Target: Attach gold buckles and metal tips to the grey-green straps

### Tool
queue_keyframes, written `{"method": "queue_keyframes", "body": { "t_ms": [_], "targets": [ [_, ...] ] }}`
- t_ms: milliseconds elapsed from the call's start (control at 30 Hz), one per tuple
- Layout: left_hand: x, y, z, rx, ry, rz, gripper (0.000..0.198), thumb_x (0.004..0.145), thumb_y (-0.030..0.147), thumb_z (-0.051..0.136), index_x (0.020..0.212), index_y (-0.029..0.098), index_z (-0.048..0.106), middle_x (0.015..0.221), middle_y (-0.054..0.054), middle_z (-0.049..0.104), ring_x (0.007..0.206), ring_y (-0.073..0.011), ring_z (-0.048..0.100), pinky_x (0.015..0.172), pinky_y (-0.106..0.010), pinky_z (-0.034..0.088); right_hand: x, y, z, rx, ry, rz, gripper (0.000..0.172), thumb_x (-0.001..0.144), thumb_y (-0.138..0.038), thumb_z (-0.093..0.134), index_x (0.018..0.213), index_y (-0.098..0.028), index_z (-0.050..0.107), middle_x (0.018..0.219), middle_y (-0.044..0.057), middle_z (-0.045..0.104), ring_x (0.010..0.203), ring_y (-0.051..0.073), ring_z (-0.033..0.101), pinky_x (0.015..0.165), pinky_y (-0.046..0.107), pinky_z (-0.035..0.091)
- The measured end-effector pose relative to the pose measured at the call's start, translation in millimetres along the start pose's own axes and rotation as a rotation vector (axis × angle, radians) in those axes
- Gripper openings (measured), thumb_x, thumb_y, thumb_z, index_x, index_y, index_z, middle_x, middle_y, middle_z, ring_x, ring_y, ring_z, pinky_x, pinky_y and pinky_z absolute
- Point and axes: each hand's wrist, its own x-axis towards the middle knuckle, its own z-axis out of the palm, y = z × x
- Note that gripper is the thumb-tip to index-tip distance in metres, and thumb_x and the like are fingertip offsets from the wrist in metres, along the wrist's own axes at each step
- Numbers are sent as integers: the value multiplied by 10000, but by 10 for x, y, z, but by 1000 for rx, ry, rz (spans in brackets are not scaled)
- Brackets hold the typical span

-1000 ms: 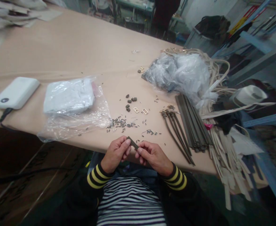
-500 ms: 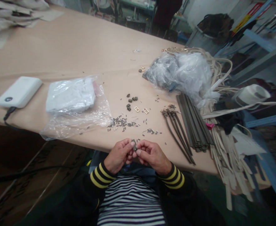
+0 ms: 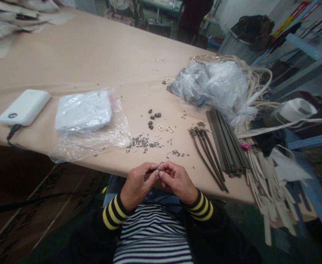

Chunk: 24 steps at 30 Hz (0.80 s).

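Observation:
My left hand and my right hand meet at the table's front edge, fingertips pinched together. Between them is a small dark piece, mostly covered by the fingers. Just beyond my hands lies a scatter of tiny dark and silvery bits, with a smaller group to its right. Farther back are several dark rolled pieces and two gold buckles, one on the left and one on the right.
Dark straps and cords with metal ends lie to the right, beside pale straps. Behind them is a plastic-wrapped bundle. On the left are a clear bag with white contents and a white power bank.
My left hand has turned, and its fingers have closed in toward my right fingertips. The dark piece, plainer to see before, is now mostly covered.

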Motion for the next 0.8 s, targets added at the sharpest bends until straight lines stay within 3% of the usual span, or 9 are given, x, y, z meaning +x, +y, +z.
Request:
{"method": "queue_keyframes", "body": {
  "t_ms": [100, 267, 367, 433, 567, 633, 700, 733, 800],
  "targets": [
    [14, 21, -35, 67, -17, 49, 162, 792, 181, 437, 825, 129, 586, 696, -32, 625, 640, -114, 578, 614, -219, 458, 1, 30, 4, -5, -5, -20, 92, 688, -217, 516, 743, -152, 480, 617, -33, 546, 409, 31, 445, 381, 156, 339],
    [39, 47, -69, 158, -142, 161, 211, 827, 165, 357, 772, 139, 560, 674, -29, 601, 643, -111, 567, 629, -220, 451, -5, 38, -2, -15, -15, -12, 59, 681, -189, 509, 712, -159, 469, 614, -26, 564, 416, 35, 447, 391, 158, 355],
    [42, 20, -30, 270, -131, 188, 204, 811, 162, 354, 768, 127, 550, 674, -48, 588, 631, -130, 554, 612, -247, 454, -11, 30, -2, -47, 4, -14, 49, 682, -185, 510, 692, -159, 469, 595, -30, 557, 417, 35, 442, 392, 157, 356],
    [48, -10, -7, 300, -99, 152, 193, 797, 172, 363, 741, 131, 544, 656, -48, 576, 608, -136, 544, 594, -261, 455, -15, 16, -2, -58, 10, -18, 48, 679, -178, 513, 682, -158, 470, 565, -40, 548, 406, 34, 432, 385, 154, 345],
    [87, -86, -46, 71, -40, -119, 174, 801, 234, 381, 756, 143, 523, 620, -28, 582, 568, -127, 558, 568, -257, 476, -28, -37, -27, 20, -23, 10, 91, 669, -203, 542, 678, -156, 465, 561, -37, 570, 370, 26, 414, 356, 147, 307],
    [108, -116, -99, 7, 85, -157, 158, 787, 242, 411, 830, 143, 525, 760, -59, 605, 699, -148, 585, 630, -277, 491, -30, -54, -57, 97, -19, 26, 133, 666, -240, 565, 689, -155, 465, 570, -30, 585, 362, 25, 414, 348, 146, 301],
    [122, -122, -143, 25, 227, -105, 197, 752, 227, 457, 916, 154, 536, 973, -91, 563, 879, -177, 552, 705, -302, 485, -22, -50, -89, 167, -21, 42, 173, 661, -272, 589, 694, -154, 467, 571, -26, 593, 359, 25, 414, 346, 146, 305],
    [126, -114, -156, 13, 250, -100, 225, 738, 228, 475, 943, 160, 542, 1016, -91, 541, 906, -183, 536, 708, -303, 483, -15, -39, -103, 191, -31, 47, 187, 659, -284, 599, 694, -153, 469, 573, -24, 597, 360, 24, 415, 347, 146, 307],
    [130, -82, -157, -121, 172, -182, 255, 741, 264, 480, 960, 152, 548, 909, -70, 569, 781, -159, 559, 638, -283, 488, 4, -6, -122, 213, -52, 54, 205, 659, -298, 612, 697, -150, 475, 576, -22, 601, 360, 22, 413, 348, 146, 309]
  ]
}}
